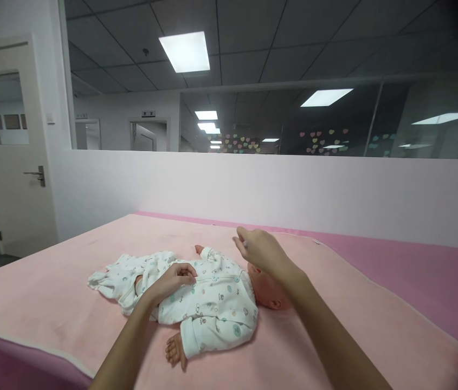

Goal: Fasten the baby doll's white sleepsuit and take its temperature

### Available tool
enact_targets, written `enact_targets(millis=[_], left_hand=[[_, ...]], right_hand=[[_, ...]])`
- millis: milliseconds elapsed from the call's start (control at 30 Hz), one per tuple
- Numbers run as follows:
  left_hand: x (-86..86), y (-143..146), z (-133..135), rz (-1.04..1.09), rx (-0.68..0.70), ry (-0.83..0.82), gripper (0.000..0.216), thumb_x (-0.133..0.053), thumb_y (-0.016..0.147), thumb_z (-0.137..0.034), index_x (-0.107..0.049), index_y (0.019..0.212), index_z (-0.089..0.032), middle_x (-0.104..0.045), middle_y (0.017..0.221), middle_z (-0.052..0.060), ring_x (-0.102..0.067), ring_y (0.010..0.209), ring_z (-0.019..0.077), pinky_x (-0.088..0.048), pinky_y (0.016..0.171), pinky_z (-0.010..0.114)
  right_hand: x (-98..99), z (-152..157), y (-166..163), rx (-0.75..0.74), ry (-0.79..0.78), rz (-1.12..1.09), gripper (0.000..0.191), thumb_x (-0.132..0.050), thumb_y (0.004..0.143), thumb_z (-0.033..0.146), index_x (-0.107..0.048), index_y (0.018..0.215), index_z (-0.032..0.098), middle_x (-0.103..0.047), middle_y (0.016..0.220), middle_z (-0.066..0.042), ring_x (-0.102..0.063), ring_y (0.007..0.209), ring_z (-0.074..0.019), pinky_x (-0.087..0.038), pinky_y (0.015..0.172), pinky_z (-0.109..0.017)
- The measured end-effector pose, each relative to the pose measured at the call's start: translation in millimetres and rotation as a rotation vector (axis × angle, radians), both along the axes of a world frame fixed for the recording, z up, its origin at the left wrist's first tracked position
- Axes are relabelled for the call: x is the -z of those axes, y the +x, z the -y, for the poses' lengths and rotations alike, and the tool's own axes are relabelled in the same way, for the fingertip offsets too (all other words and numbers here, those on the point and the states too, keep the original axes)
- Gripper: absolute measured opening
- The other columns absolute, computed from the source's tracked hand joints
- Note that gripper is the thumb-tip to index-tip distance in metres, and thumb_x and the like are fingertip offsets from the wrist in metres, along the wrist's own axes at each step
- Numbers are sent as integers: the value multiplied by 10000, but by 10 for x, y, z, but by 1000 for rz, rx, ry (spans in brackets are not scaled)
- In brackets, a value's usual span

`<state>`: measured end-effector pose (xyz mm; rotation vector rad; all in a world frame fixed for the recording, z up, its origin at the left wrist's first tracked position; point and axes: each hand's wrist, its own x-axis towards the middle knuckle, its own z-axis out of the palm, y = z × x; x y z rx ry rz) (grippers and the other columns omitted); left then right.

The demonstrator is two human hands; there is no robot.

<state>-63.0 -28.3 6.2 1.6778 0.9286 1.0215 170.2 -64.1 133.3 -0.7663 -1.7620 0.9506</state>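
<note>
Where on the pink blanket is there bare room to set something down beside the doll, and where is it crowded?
Bare pink blanket lies left of the doll's feet, and more right of the doll's head, toward the wall. It is crowded over the doll: the left hand rests on its chest and the right hand hovers above its head.

No writing, label, brand or number can be read anywhere: the small sign [148, 114] above the far doorway is too blurred to make out, and the romper [208, 303] on the doll bears only small printed pictures.
</note>
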Motion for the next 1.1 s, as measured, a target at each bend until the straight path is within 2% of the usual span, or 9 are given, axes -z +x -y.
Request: enact_targets(millis=[100,233,367,467,567,733,800,967,1100], left_hand=[[5,2,-3,-3,-5,9,89,-593,655,-206,-586,719,-145,-519,642,-21,-445,632,101,-321,611,215],[-6,4,14,-28,-13,18,86,-581,662,-206,-587,724,-146,-511,639,-19,-439,631,104,-315,600,216],[-14,6,30,-25,-18,5,98,-583,666,-220,-588,736,-151,-524,670,-15,-449,655,109,-324,622,218],[-15,8,34,-26,-21,-7,103,-585,668,-231,-589,737,-154,-524,672,-15,-451,658,111,-331,631,220],[-19,10,37,-26,-24,-12,106,-587,662,-231,-591,733,-153,-523,667,-15,-453,654,113,-332,627,222],[-28,15,42,-38,-31,-8,119,-588,646,-243,-588,726,-155,-524,648,-17,-456,640,118,-329,616,226],[-31,20,46,-48,-36,0,127,-584,643,-258,-587,722,-158,-526,648,-15,-458,644,123,-333,622,229],[-34,34,59,-54,-43,11,147,-582,638,-279,-579,712,-153,-511,638,-10,-450,638,129,-331,616,236],[-37,36,64,-24,-26,12,136,-583,642,-264,-573,712,-148,-504,639,-16,-441,631,119,-318,611,233]], right_hand=[[-103,124,-40,-4,79,-17,327,-512,757,377,-336,528,222,-332,355,109,-241,313,-48,-170,331,-195],[-132,203,-36,-84,116,-19,397,-286,825,501,-279,522,245,-230,320,114,-177,278,-63,-184,312,-212],[-9,116,-40,89,160,140,354,-466,765,427,-331,504,231,-253,349,107,-228,333,-51,-191,336,-202],[-28,150,30,52,110,-32,348,-512,758,407,-308,547,220,-317,356,101,-235,312,-47,-163,335,-195],[-120,210,92,-83,68,-237,389,-391,801,484,-236,544,237,-241,321,118,-142,263,-52,-140,306,-210],[-145,132,-3,60,132,110,357,-431,782,444,-301,514,245,-272,356,115,-194,310,-51,-189,328,-211],[-123,135,-27,93,161,114,344,-482,772,406,-304,538,227,-303,370,114,-217,321,-41,-192,341,-192],[15,257,-50,-99,145,62,388,-244,852,487,-231,553,239,-235,325,123,-149,258,-56,-182,292,-199],[229,265,-280,110,263,269,365,-339,837,435,-351,523,248,-324,371,83,-269,329,-70,-231,337,-211]])
